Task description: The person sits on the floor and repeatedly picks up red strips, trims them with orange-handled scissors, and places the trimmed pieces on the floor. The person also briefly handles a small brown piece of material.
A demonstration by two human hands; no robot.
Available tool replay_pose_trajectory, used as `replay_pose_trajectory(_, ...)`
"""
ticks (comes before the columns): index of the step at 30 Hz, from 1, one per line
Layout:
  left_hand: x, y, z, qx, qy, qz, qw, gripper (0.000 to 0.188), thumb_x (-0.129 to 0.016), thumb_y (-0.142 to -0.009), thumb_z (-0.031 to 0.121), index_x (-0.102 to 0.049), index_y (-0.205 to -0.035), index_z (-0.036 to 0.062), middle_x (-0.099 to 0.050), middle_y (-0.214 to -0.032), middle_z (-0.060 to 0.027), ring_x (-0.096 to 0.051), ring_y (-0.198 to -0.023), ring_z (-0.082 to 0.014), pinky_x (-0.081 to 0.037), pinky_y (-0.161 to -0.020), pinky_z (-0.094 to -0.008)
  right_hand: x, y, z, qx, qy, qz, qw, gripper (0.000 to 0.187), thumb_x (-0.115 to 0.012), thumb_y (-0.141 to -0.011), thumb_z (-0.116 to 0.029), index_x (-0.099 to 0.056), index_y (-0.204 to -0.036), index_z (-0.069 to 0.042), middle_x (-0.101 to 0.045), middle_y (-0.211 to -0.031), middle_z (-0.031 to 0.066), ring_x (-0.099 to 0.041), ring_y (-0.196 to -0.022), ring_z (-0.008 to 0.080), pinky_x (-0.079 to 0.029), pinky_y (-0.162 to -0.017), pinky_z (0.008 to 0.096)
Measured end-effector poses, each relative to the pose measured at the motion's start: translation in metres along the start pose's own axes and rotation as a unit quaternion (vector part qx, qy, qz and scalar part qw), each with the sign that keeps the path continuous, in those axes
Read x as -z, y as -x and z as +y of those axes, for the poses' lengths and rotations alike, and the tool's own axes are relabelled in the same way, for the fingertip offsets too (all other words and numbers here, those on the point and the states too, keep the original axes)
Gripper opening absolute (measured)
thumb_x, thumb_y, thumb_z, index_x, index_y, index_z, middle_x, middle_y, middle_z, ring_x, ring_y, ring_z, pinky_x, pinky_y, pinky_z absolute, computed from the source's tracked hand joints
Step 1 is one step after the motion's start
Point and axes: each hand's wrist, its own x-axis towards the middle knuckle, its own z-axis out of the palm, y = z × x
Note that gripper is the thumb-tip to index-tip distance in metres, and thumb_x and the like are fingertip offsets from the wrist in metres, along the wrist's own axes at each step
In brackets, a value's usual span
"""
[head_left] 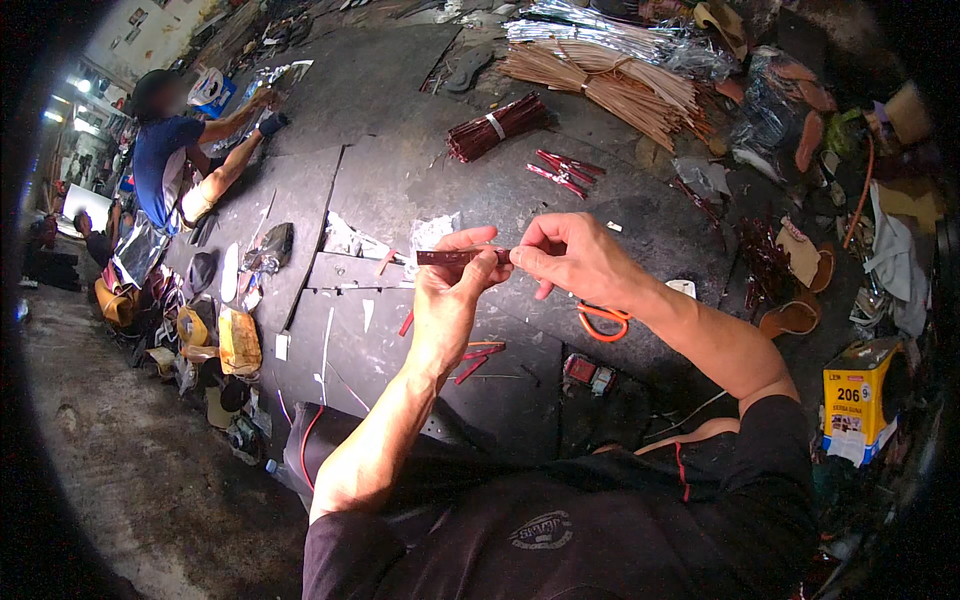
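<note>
A short, flat dark red strip, perhaps leather, is held out level above the dark work surface. My left hand is closed around it, the thumb pressing on its face. At the strip's right end, my right hand pinches with thumb and forefinger, the other fingers loosely curled. Beneath my hands, several red strips lie near my left forearm. A pair of orange handle loops, apparently scissors, rests below my right wrist. Farther off sits a small group of shiny dark red pieces.
A banded bundle of dark red strips and a large tan bundle lie at the far side. A yellow can stands at right, near sandals and scraps. At far left another person sits working. A yellowed container stands left.
</note>
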Motion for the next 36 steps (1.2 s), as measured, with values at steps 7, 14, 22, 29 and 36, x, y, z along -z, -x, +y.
replay_pose_trajectory(7,-0.002,-0.008,0.001,-0.022,-0.067,0.0,0.997,0.028,-0.065,-0.09,0.003,-0.06,-0.118,0.0027,-0.067,-0.098,-0.0059,-0.063,-0.09,-0.0121,-0.051,-0.082,-0.0263,0.004,-0.006,-0.01,-0.018,0.011,-0.008,1.0,0.017,-0.064,-0.095,-0.015,-0.063,-0.091,0.002,-0.06,-0.078,0.002,-0.059,-0.07,0.0082,-0.057,-0.058,0.0266)
replay_pose_trajectory(14,-0.003,-0.005,-0.009,-0.036,-0.084,0.019,0.996,0.031,-0.06,-0.086,-0.002,-0.057,-0.116,0.0044,-0.062,-0.091,-0.0019,-0.057,-0.081,-0.0073,-0.045,-0.071,-0.0218,-0.008,-0.004,0.0,0.017,0.006,-0.024,1.0,0.02,-0.065,-0.09,-0.017,-0.064,-0.09,0.003,-0.067,-0.079,0.007,-0.065,-0.064,0.0124,-0.053,-0.055,0.0281)
replay_pose_trajectory(22,0.012,-0.019,0.002,-0.03,-0.007,0.103,0.994,0.039,-0.069,-0.088,0.007,-0.055,-0.123,-0.0025,-0.067,-0.097,-0.0075,-0.061,-0.082,-0.0108,-0.05,-0.079,-0.0239,0.0,-0.01,0.013,0.05,0.093,0.1,0.989,0.032,-0.067,-0.092,-0.029,-0.063,-0.084,0.002,-0.065,-0.075,0.0133,-0.065,-0.064,0.0217,-0.052,-0.058,0.0347)
replay_pose_trajectory(29,0.024,-0.026,0.012,-0.01,0.102,0.077,0.992,0.033,-0.064,-0.096,0.013,-0.057,-0.124,-0.0043,-0.065,-0.108,-0.0112,-0.064,-0.099,-0.0162,-0.052,-0.092,-0.0256,0.054,0.042,0.212,-0.149,0.537,-0.099,0.825,0.069,-0.085,-0.072,-0.029,-0.047,-0.12,0.002,-0.058,-0.114,0.024,-0.057,-0.112,0.0419,-0.049,-0.094,0.047)
replay_pose_trajectory(36,0.025,-0.027,0.026,-0.067,0.069,0.103,0.99,0.033,-0.062,-0.097,0.011,-0.057,-0.125,-0.0052,-0.066,-0.109,-0.0129,-0.066,-0.101,-0.0182,-0.053,-0.093,-0.0272,0.077,0.028,0.225,-0.193,0.475,-0.15,0.845,0.054,-0.08,-0.072,-0.03,-0.058,-0.112,0.0,-0.067,-0.103,0.0221,-0.066,-0.1,0.0369,-0.052,-0.085,0.0431)
